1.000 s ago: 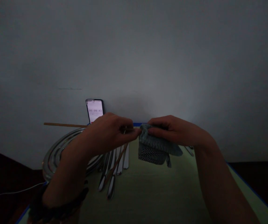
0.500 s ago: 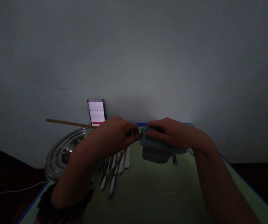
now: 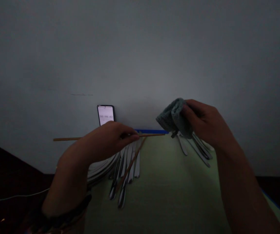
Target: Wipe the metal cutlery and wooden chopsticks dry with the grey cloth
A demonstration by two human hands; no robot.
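Note:
My left hand (image 3: 115, 138) pinches a wooden chopstick (image 3: 152, 135) that lies nearly level across the view, its ends sticking out on both sides of the hand and forearm. My right hand (image 3: 201, 120) is closed on a bunched grey-green cloth (image 3: 173, 118), raised off the table and apart from the chopstick's tip. Below my left hand, several metal knives (image 3: 130, 162) lie side by side, with another chopstick (image 3: 130, 165) slanting over them. Under the cloth and right hand, more metal cutlery (image 3: 200, 148) rests on the table.
A phone (image 3: 105, 113) showing a timer leans on the wall (image 3: 140, 58) at the back. Shiny round metal dishes (image 3: 101, 172) sit at the left, mostly behind my left arm. The pale green table (image 3: 159, 195) has a blue edge. A white cable (image 3: 15, 196) runs at lower left.
My right hand has lifted the cloth up and right, off the chopstick, uncovering its end and the cutlery at right. My left hand keeps hold of the chopstick. The view has shifted slightly.

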